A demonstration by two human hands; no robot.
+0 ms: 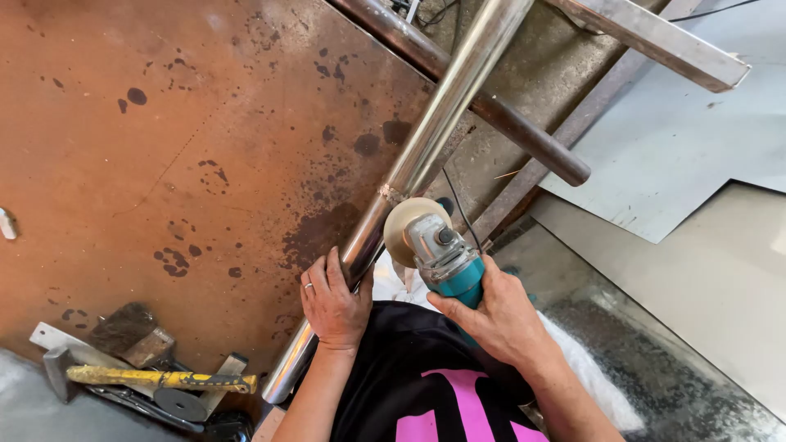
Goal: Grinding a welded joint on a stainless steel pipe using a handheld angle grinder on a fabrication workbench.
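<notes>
A shiny steel tube [434, 139] runs diagonally from the top centre down to the lower left, lying along the edge of a rusty steel table [164, 147]. My left hand [332, 303] presses on the tube's lower part, with a ring on one finger. My right hand [495, 315] grips a teal angle grinder [446, 258]. The grinder's worn disc [405, 225] sits right beside the tube, just below a weld seam [386, 192].
A yellow-handled hammer [155, 378], a wire brush [131, 331], a spare disc [180, 403] and metal scraps lie at the table's lower left. A dark rusty pipe [491, 106], a square steel bar [655, 37] and grey metal sheets [679, 139] lie to the right.
</notes>
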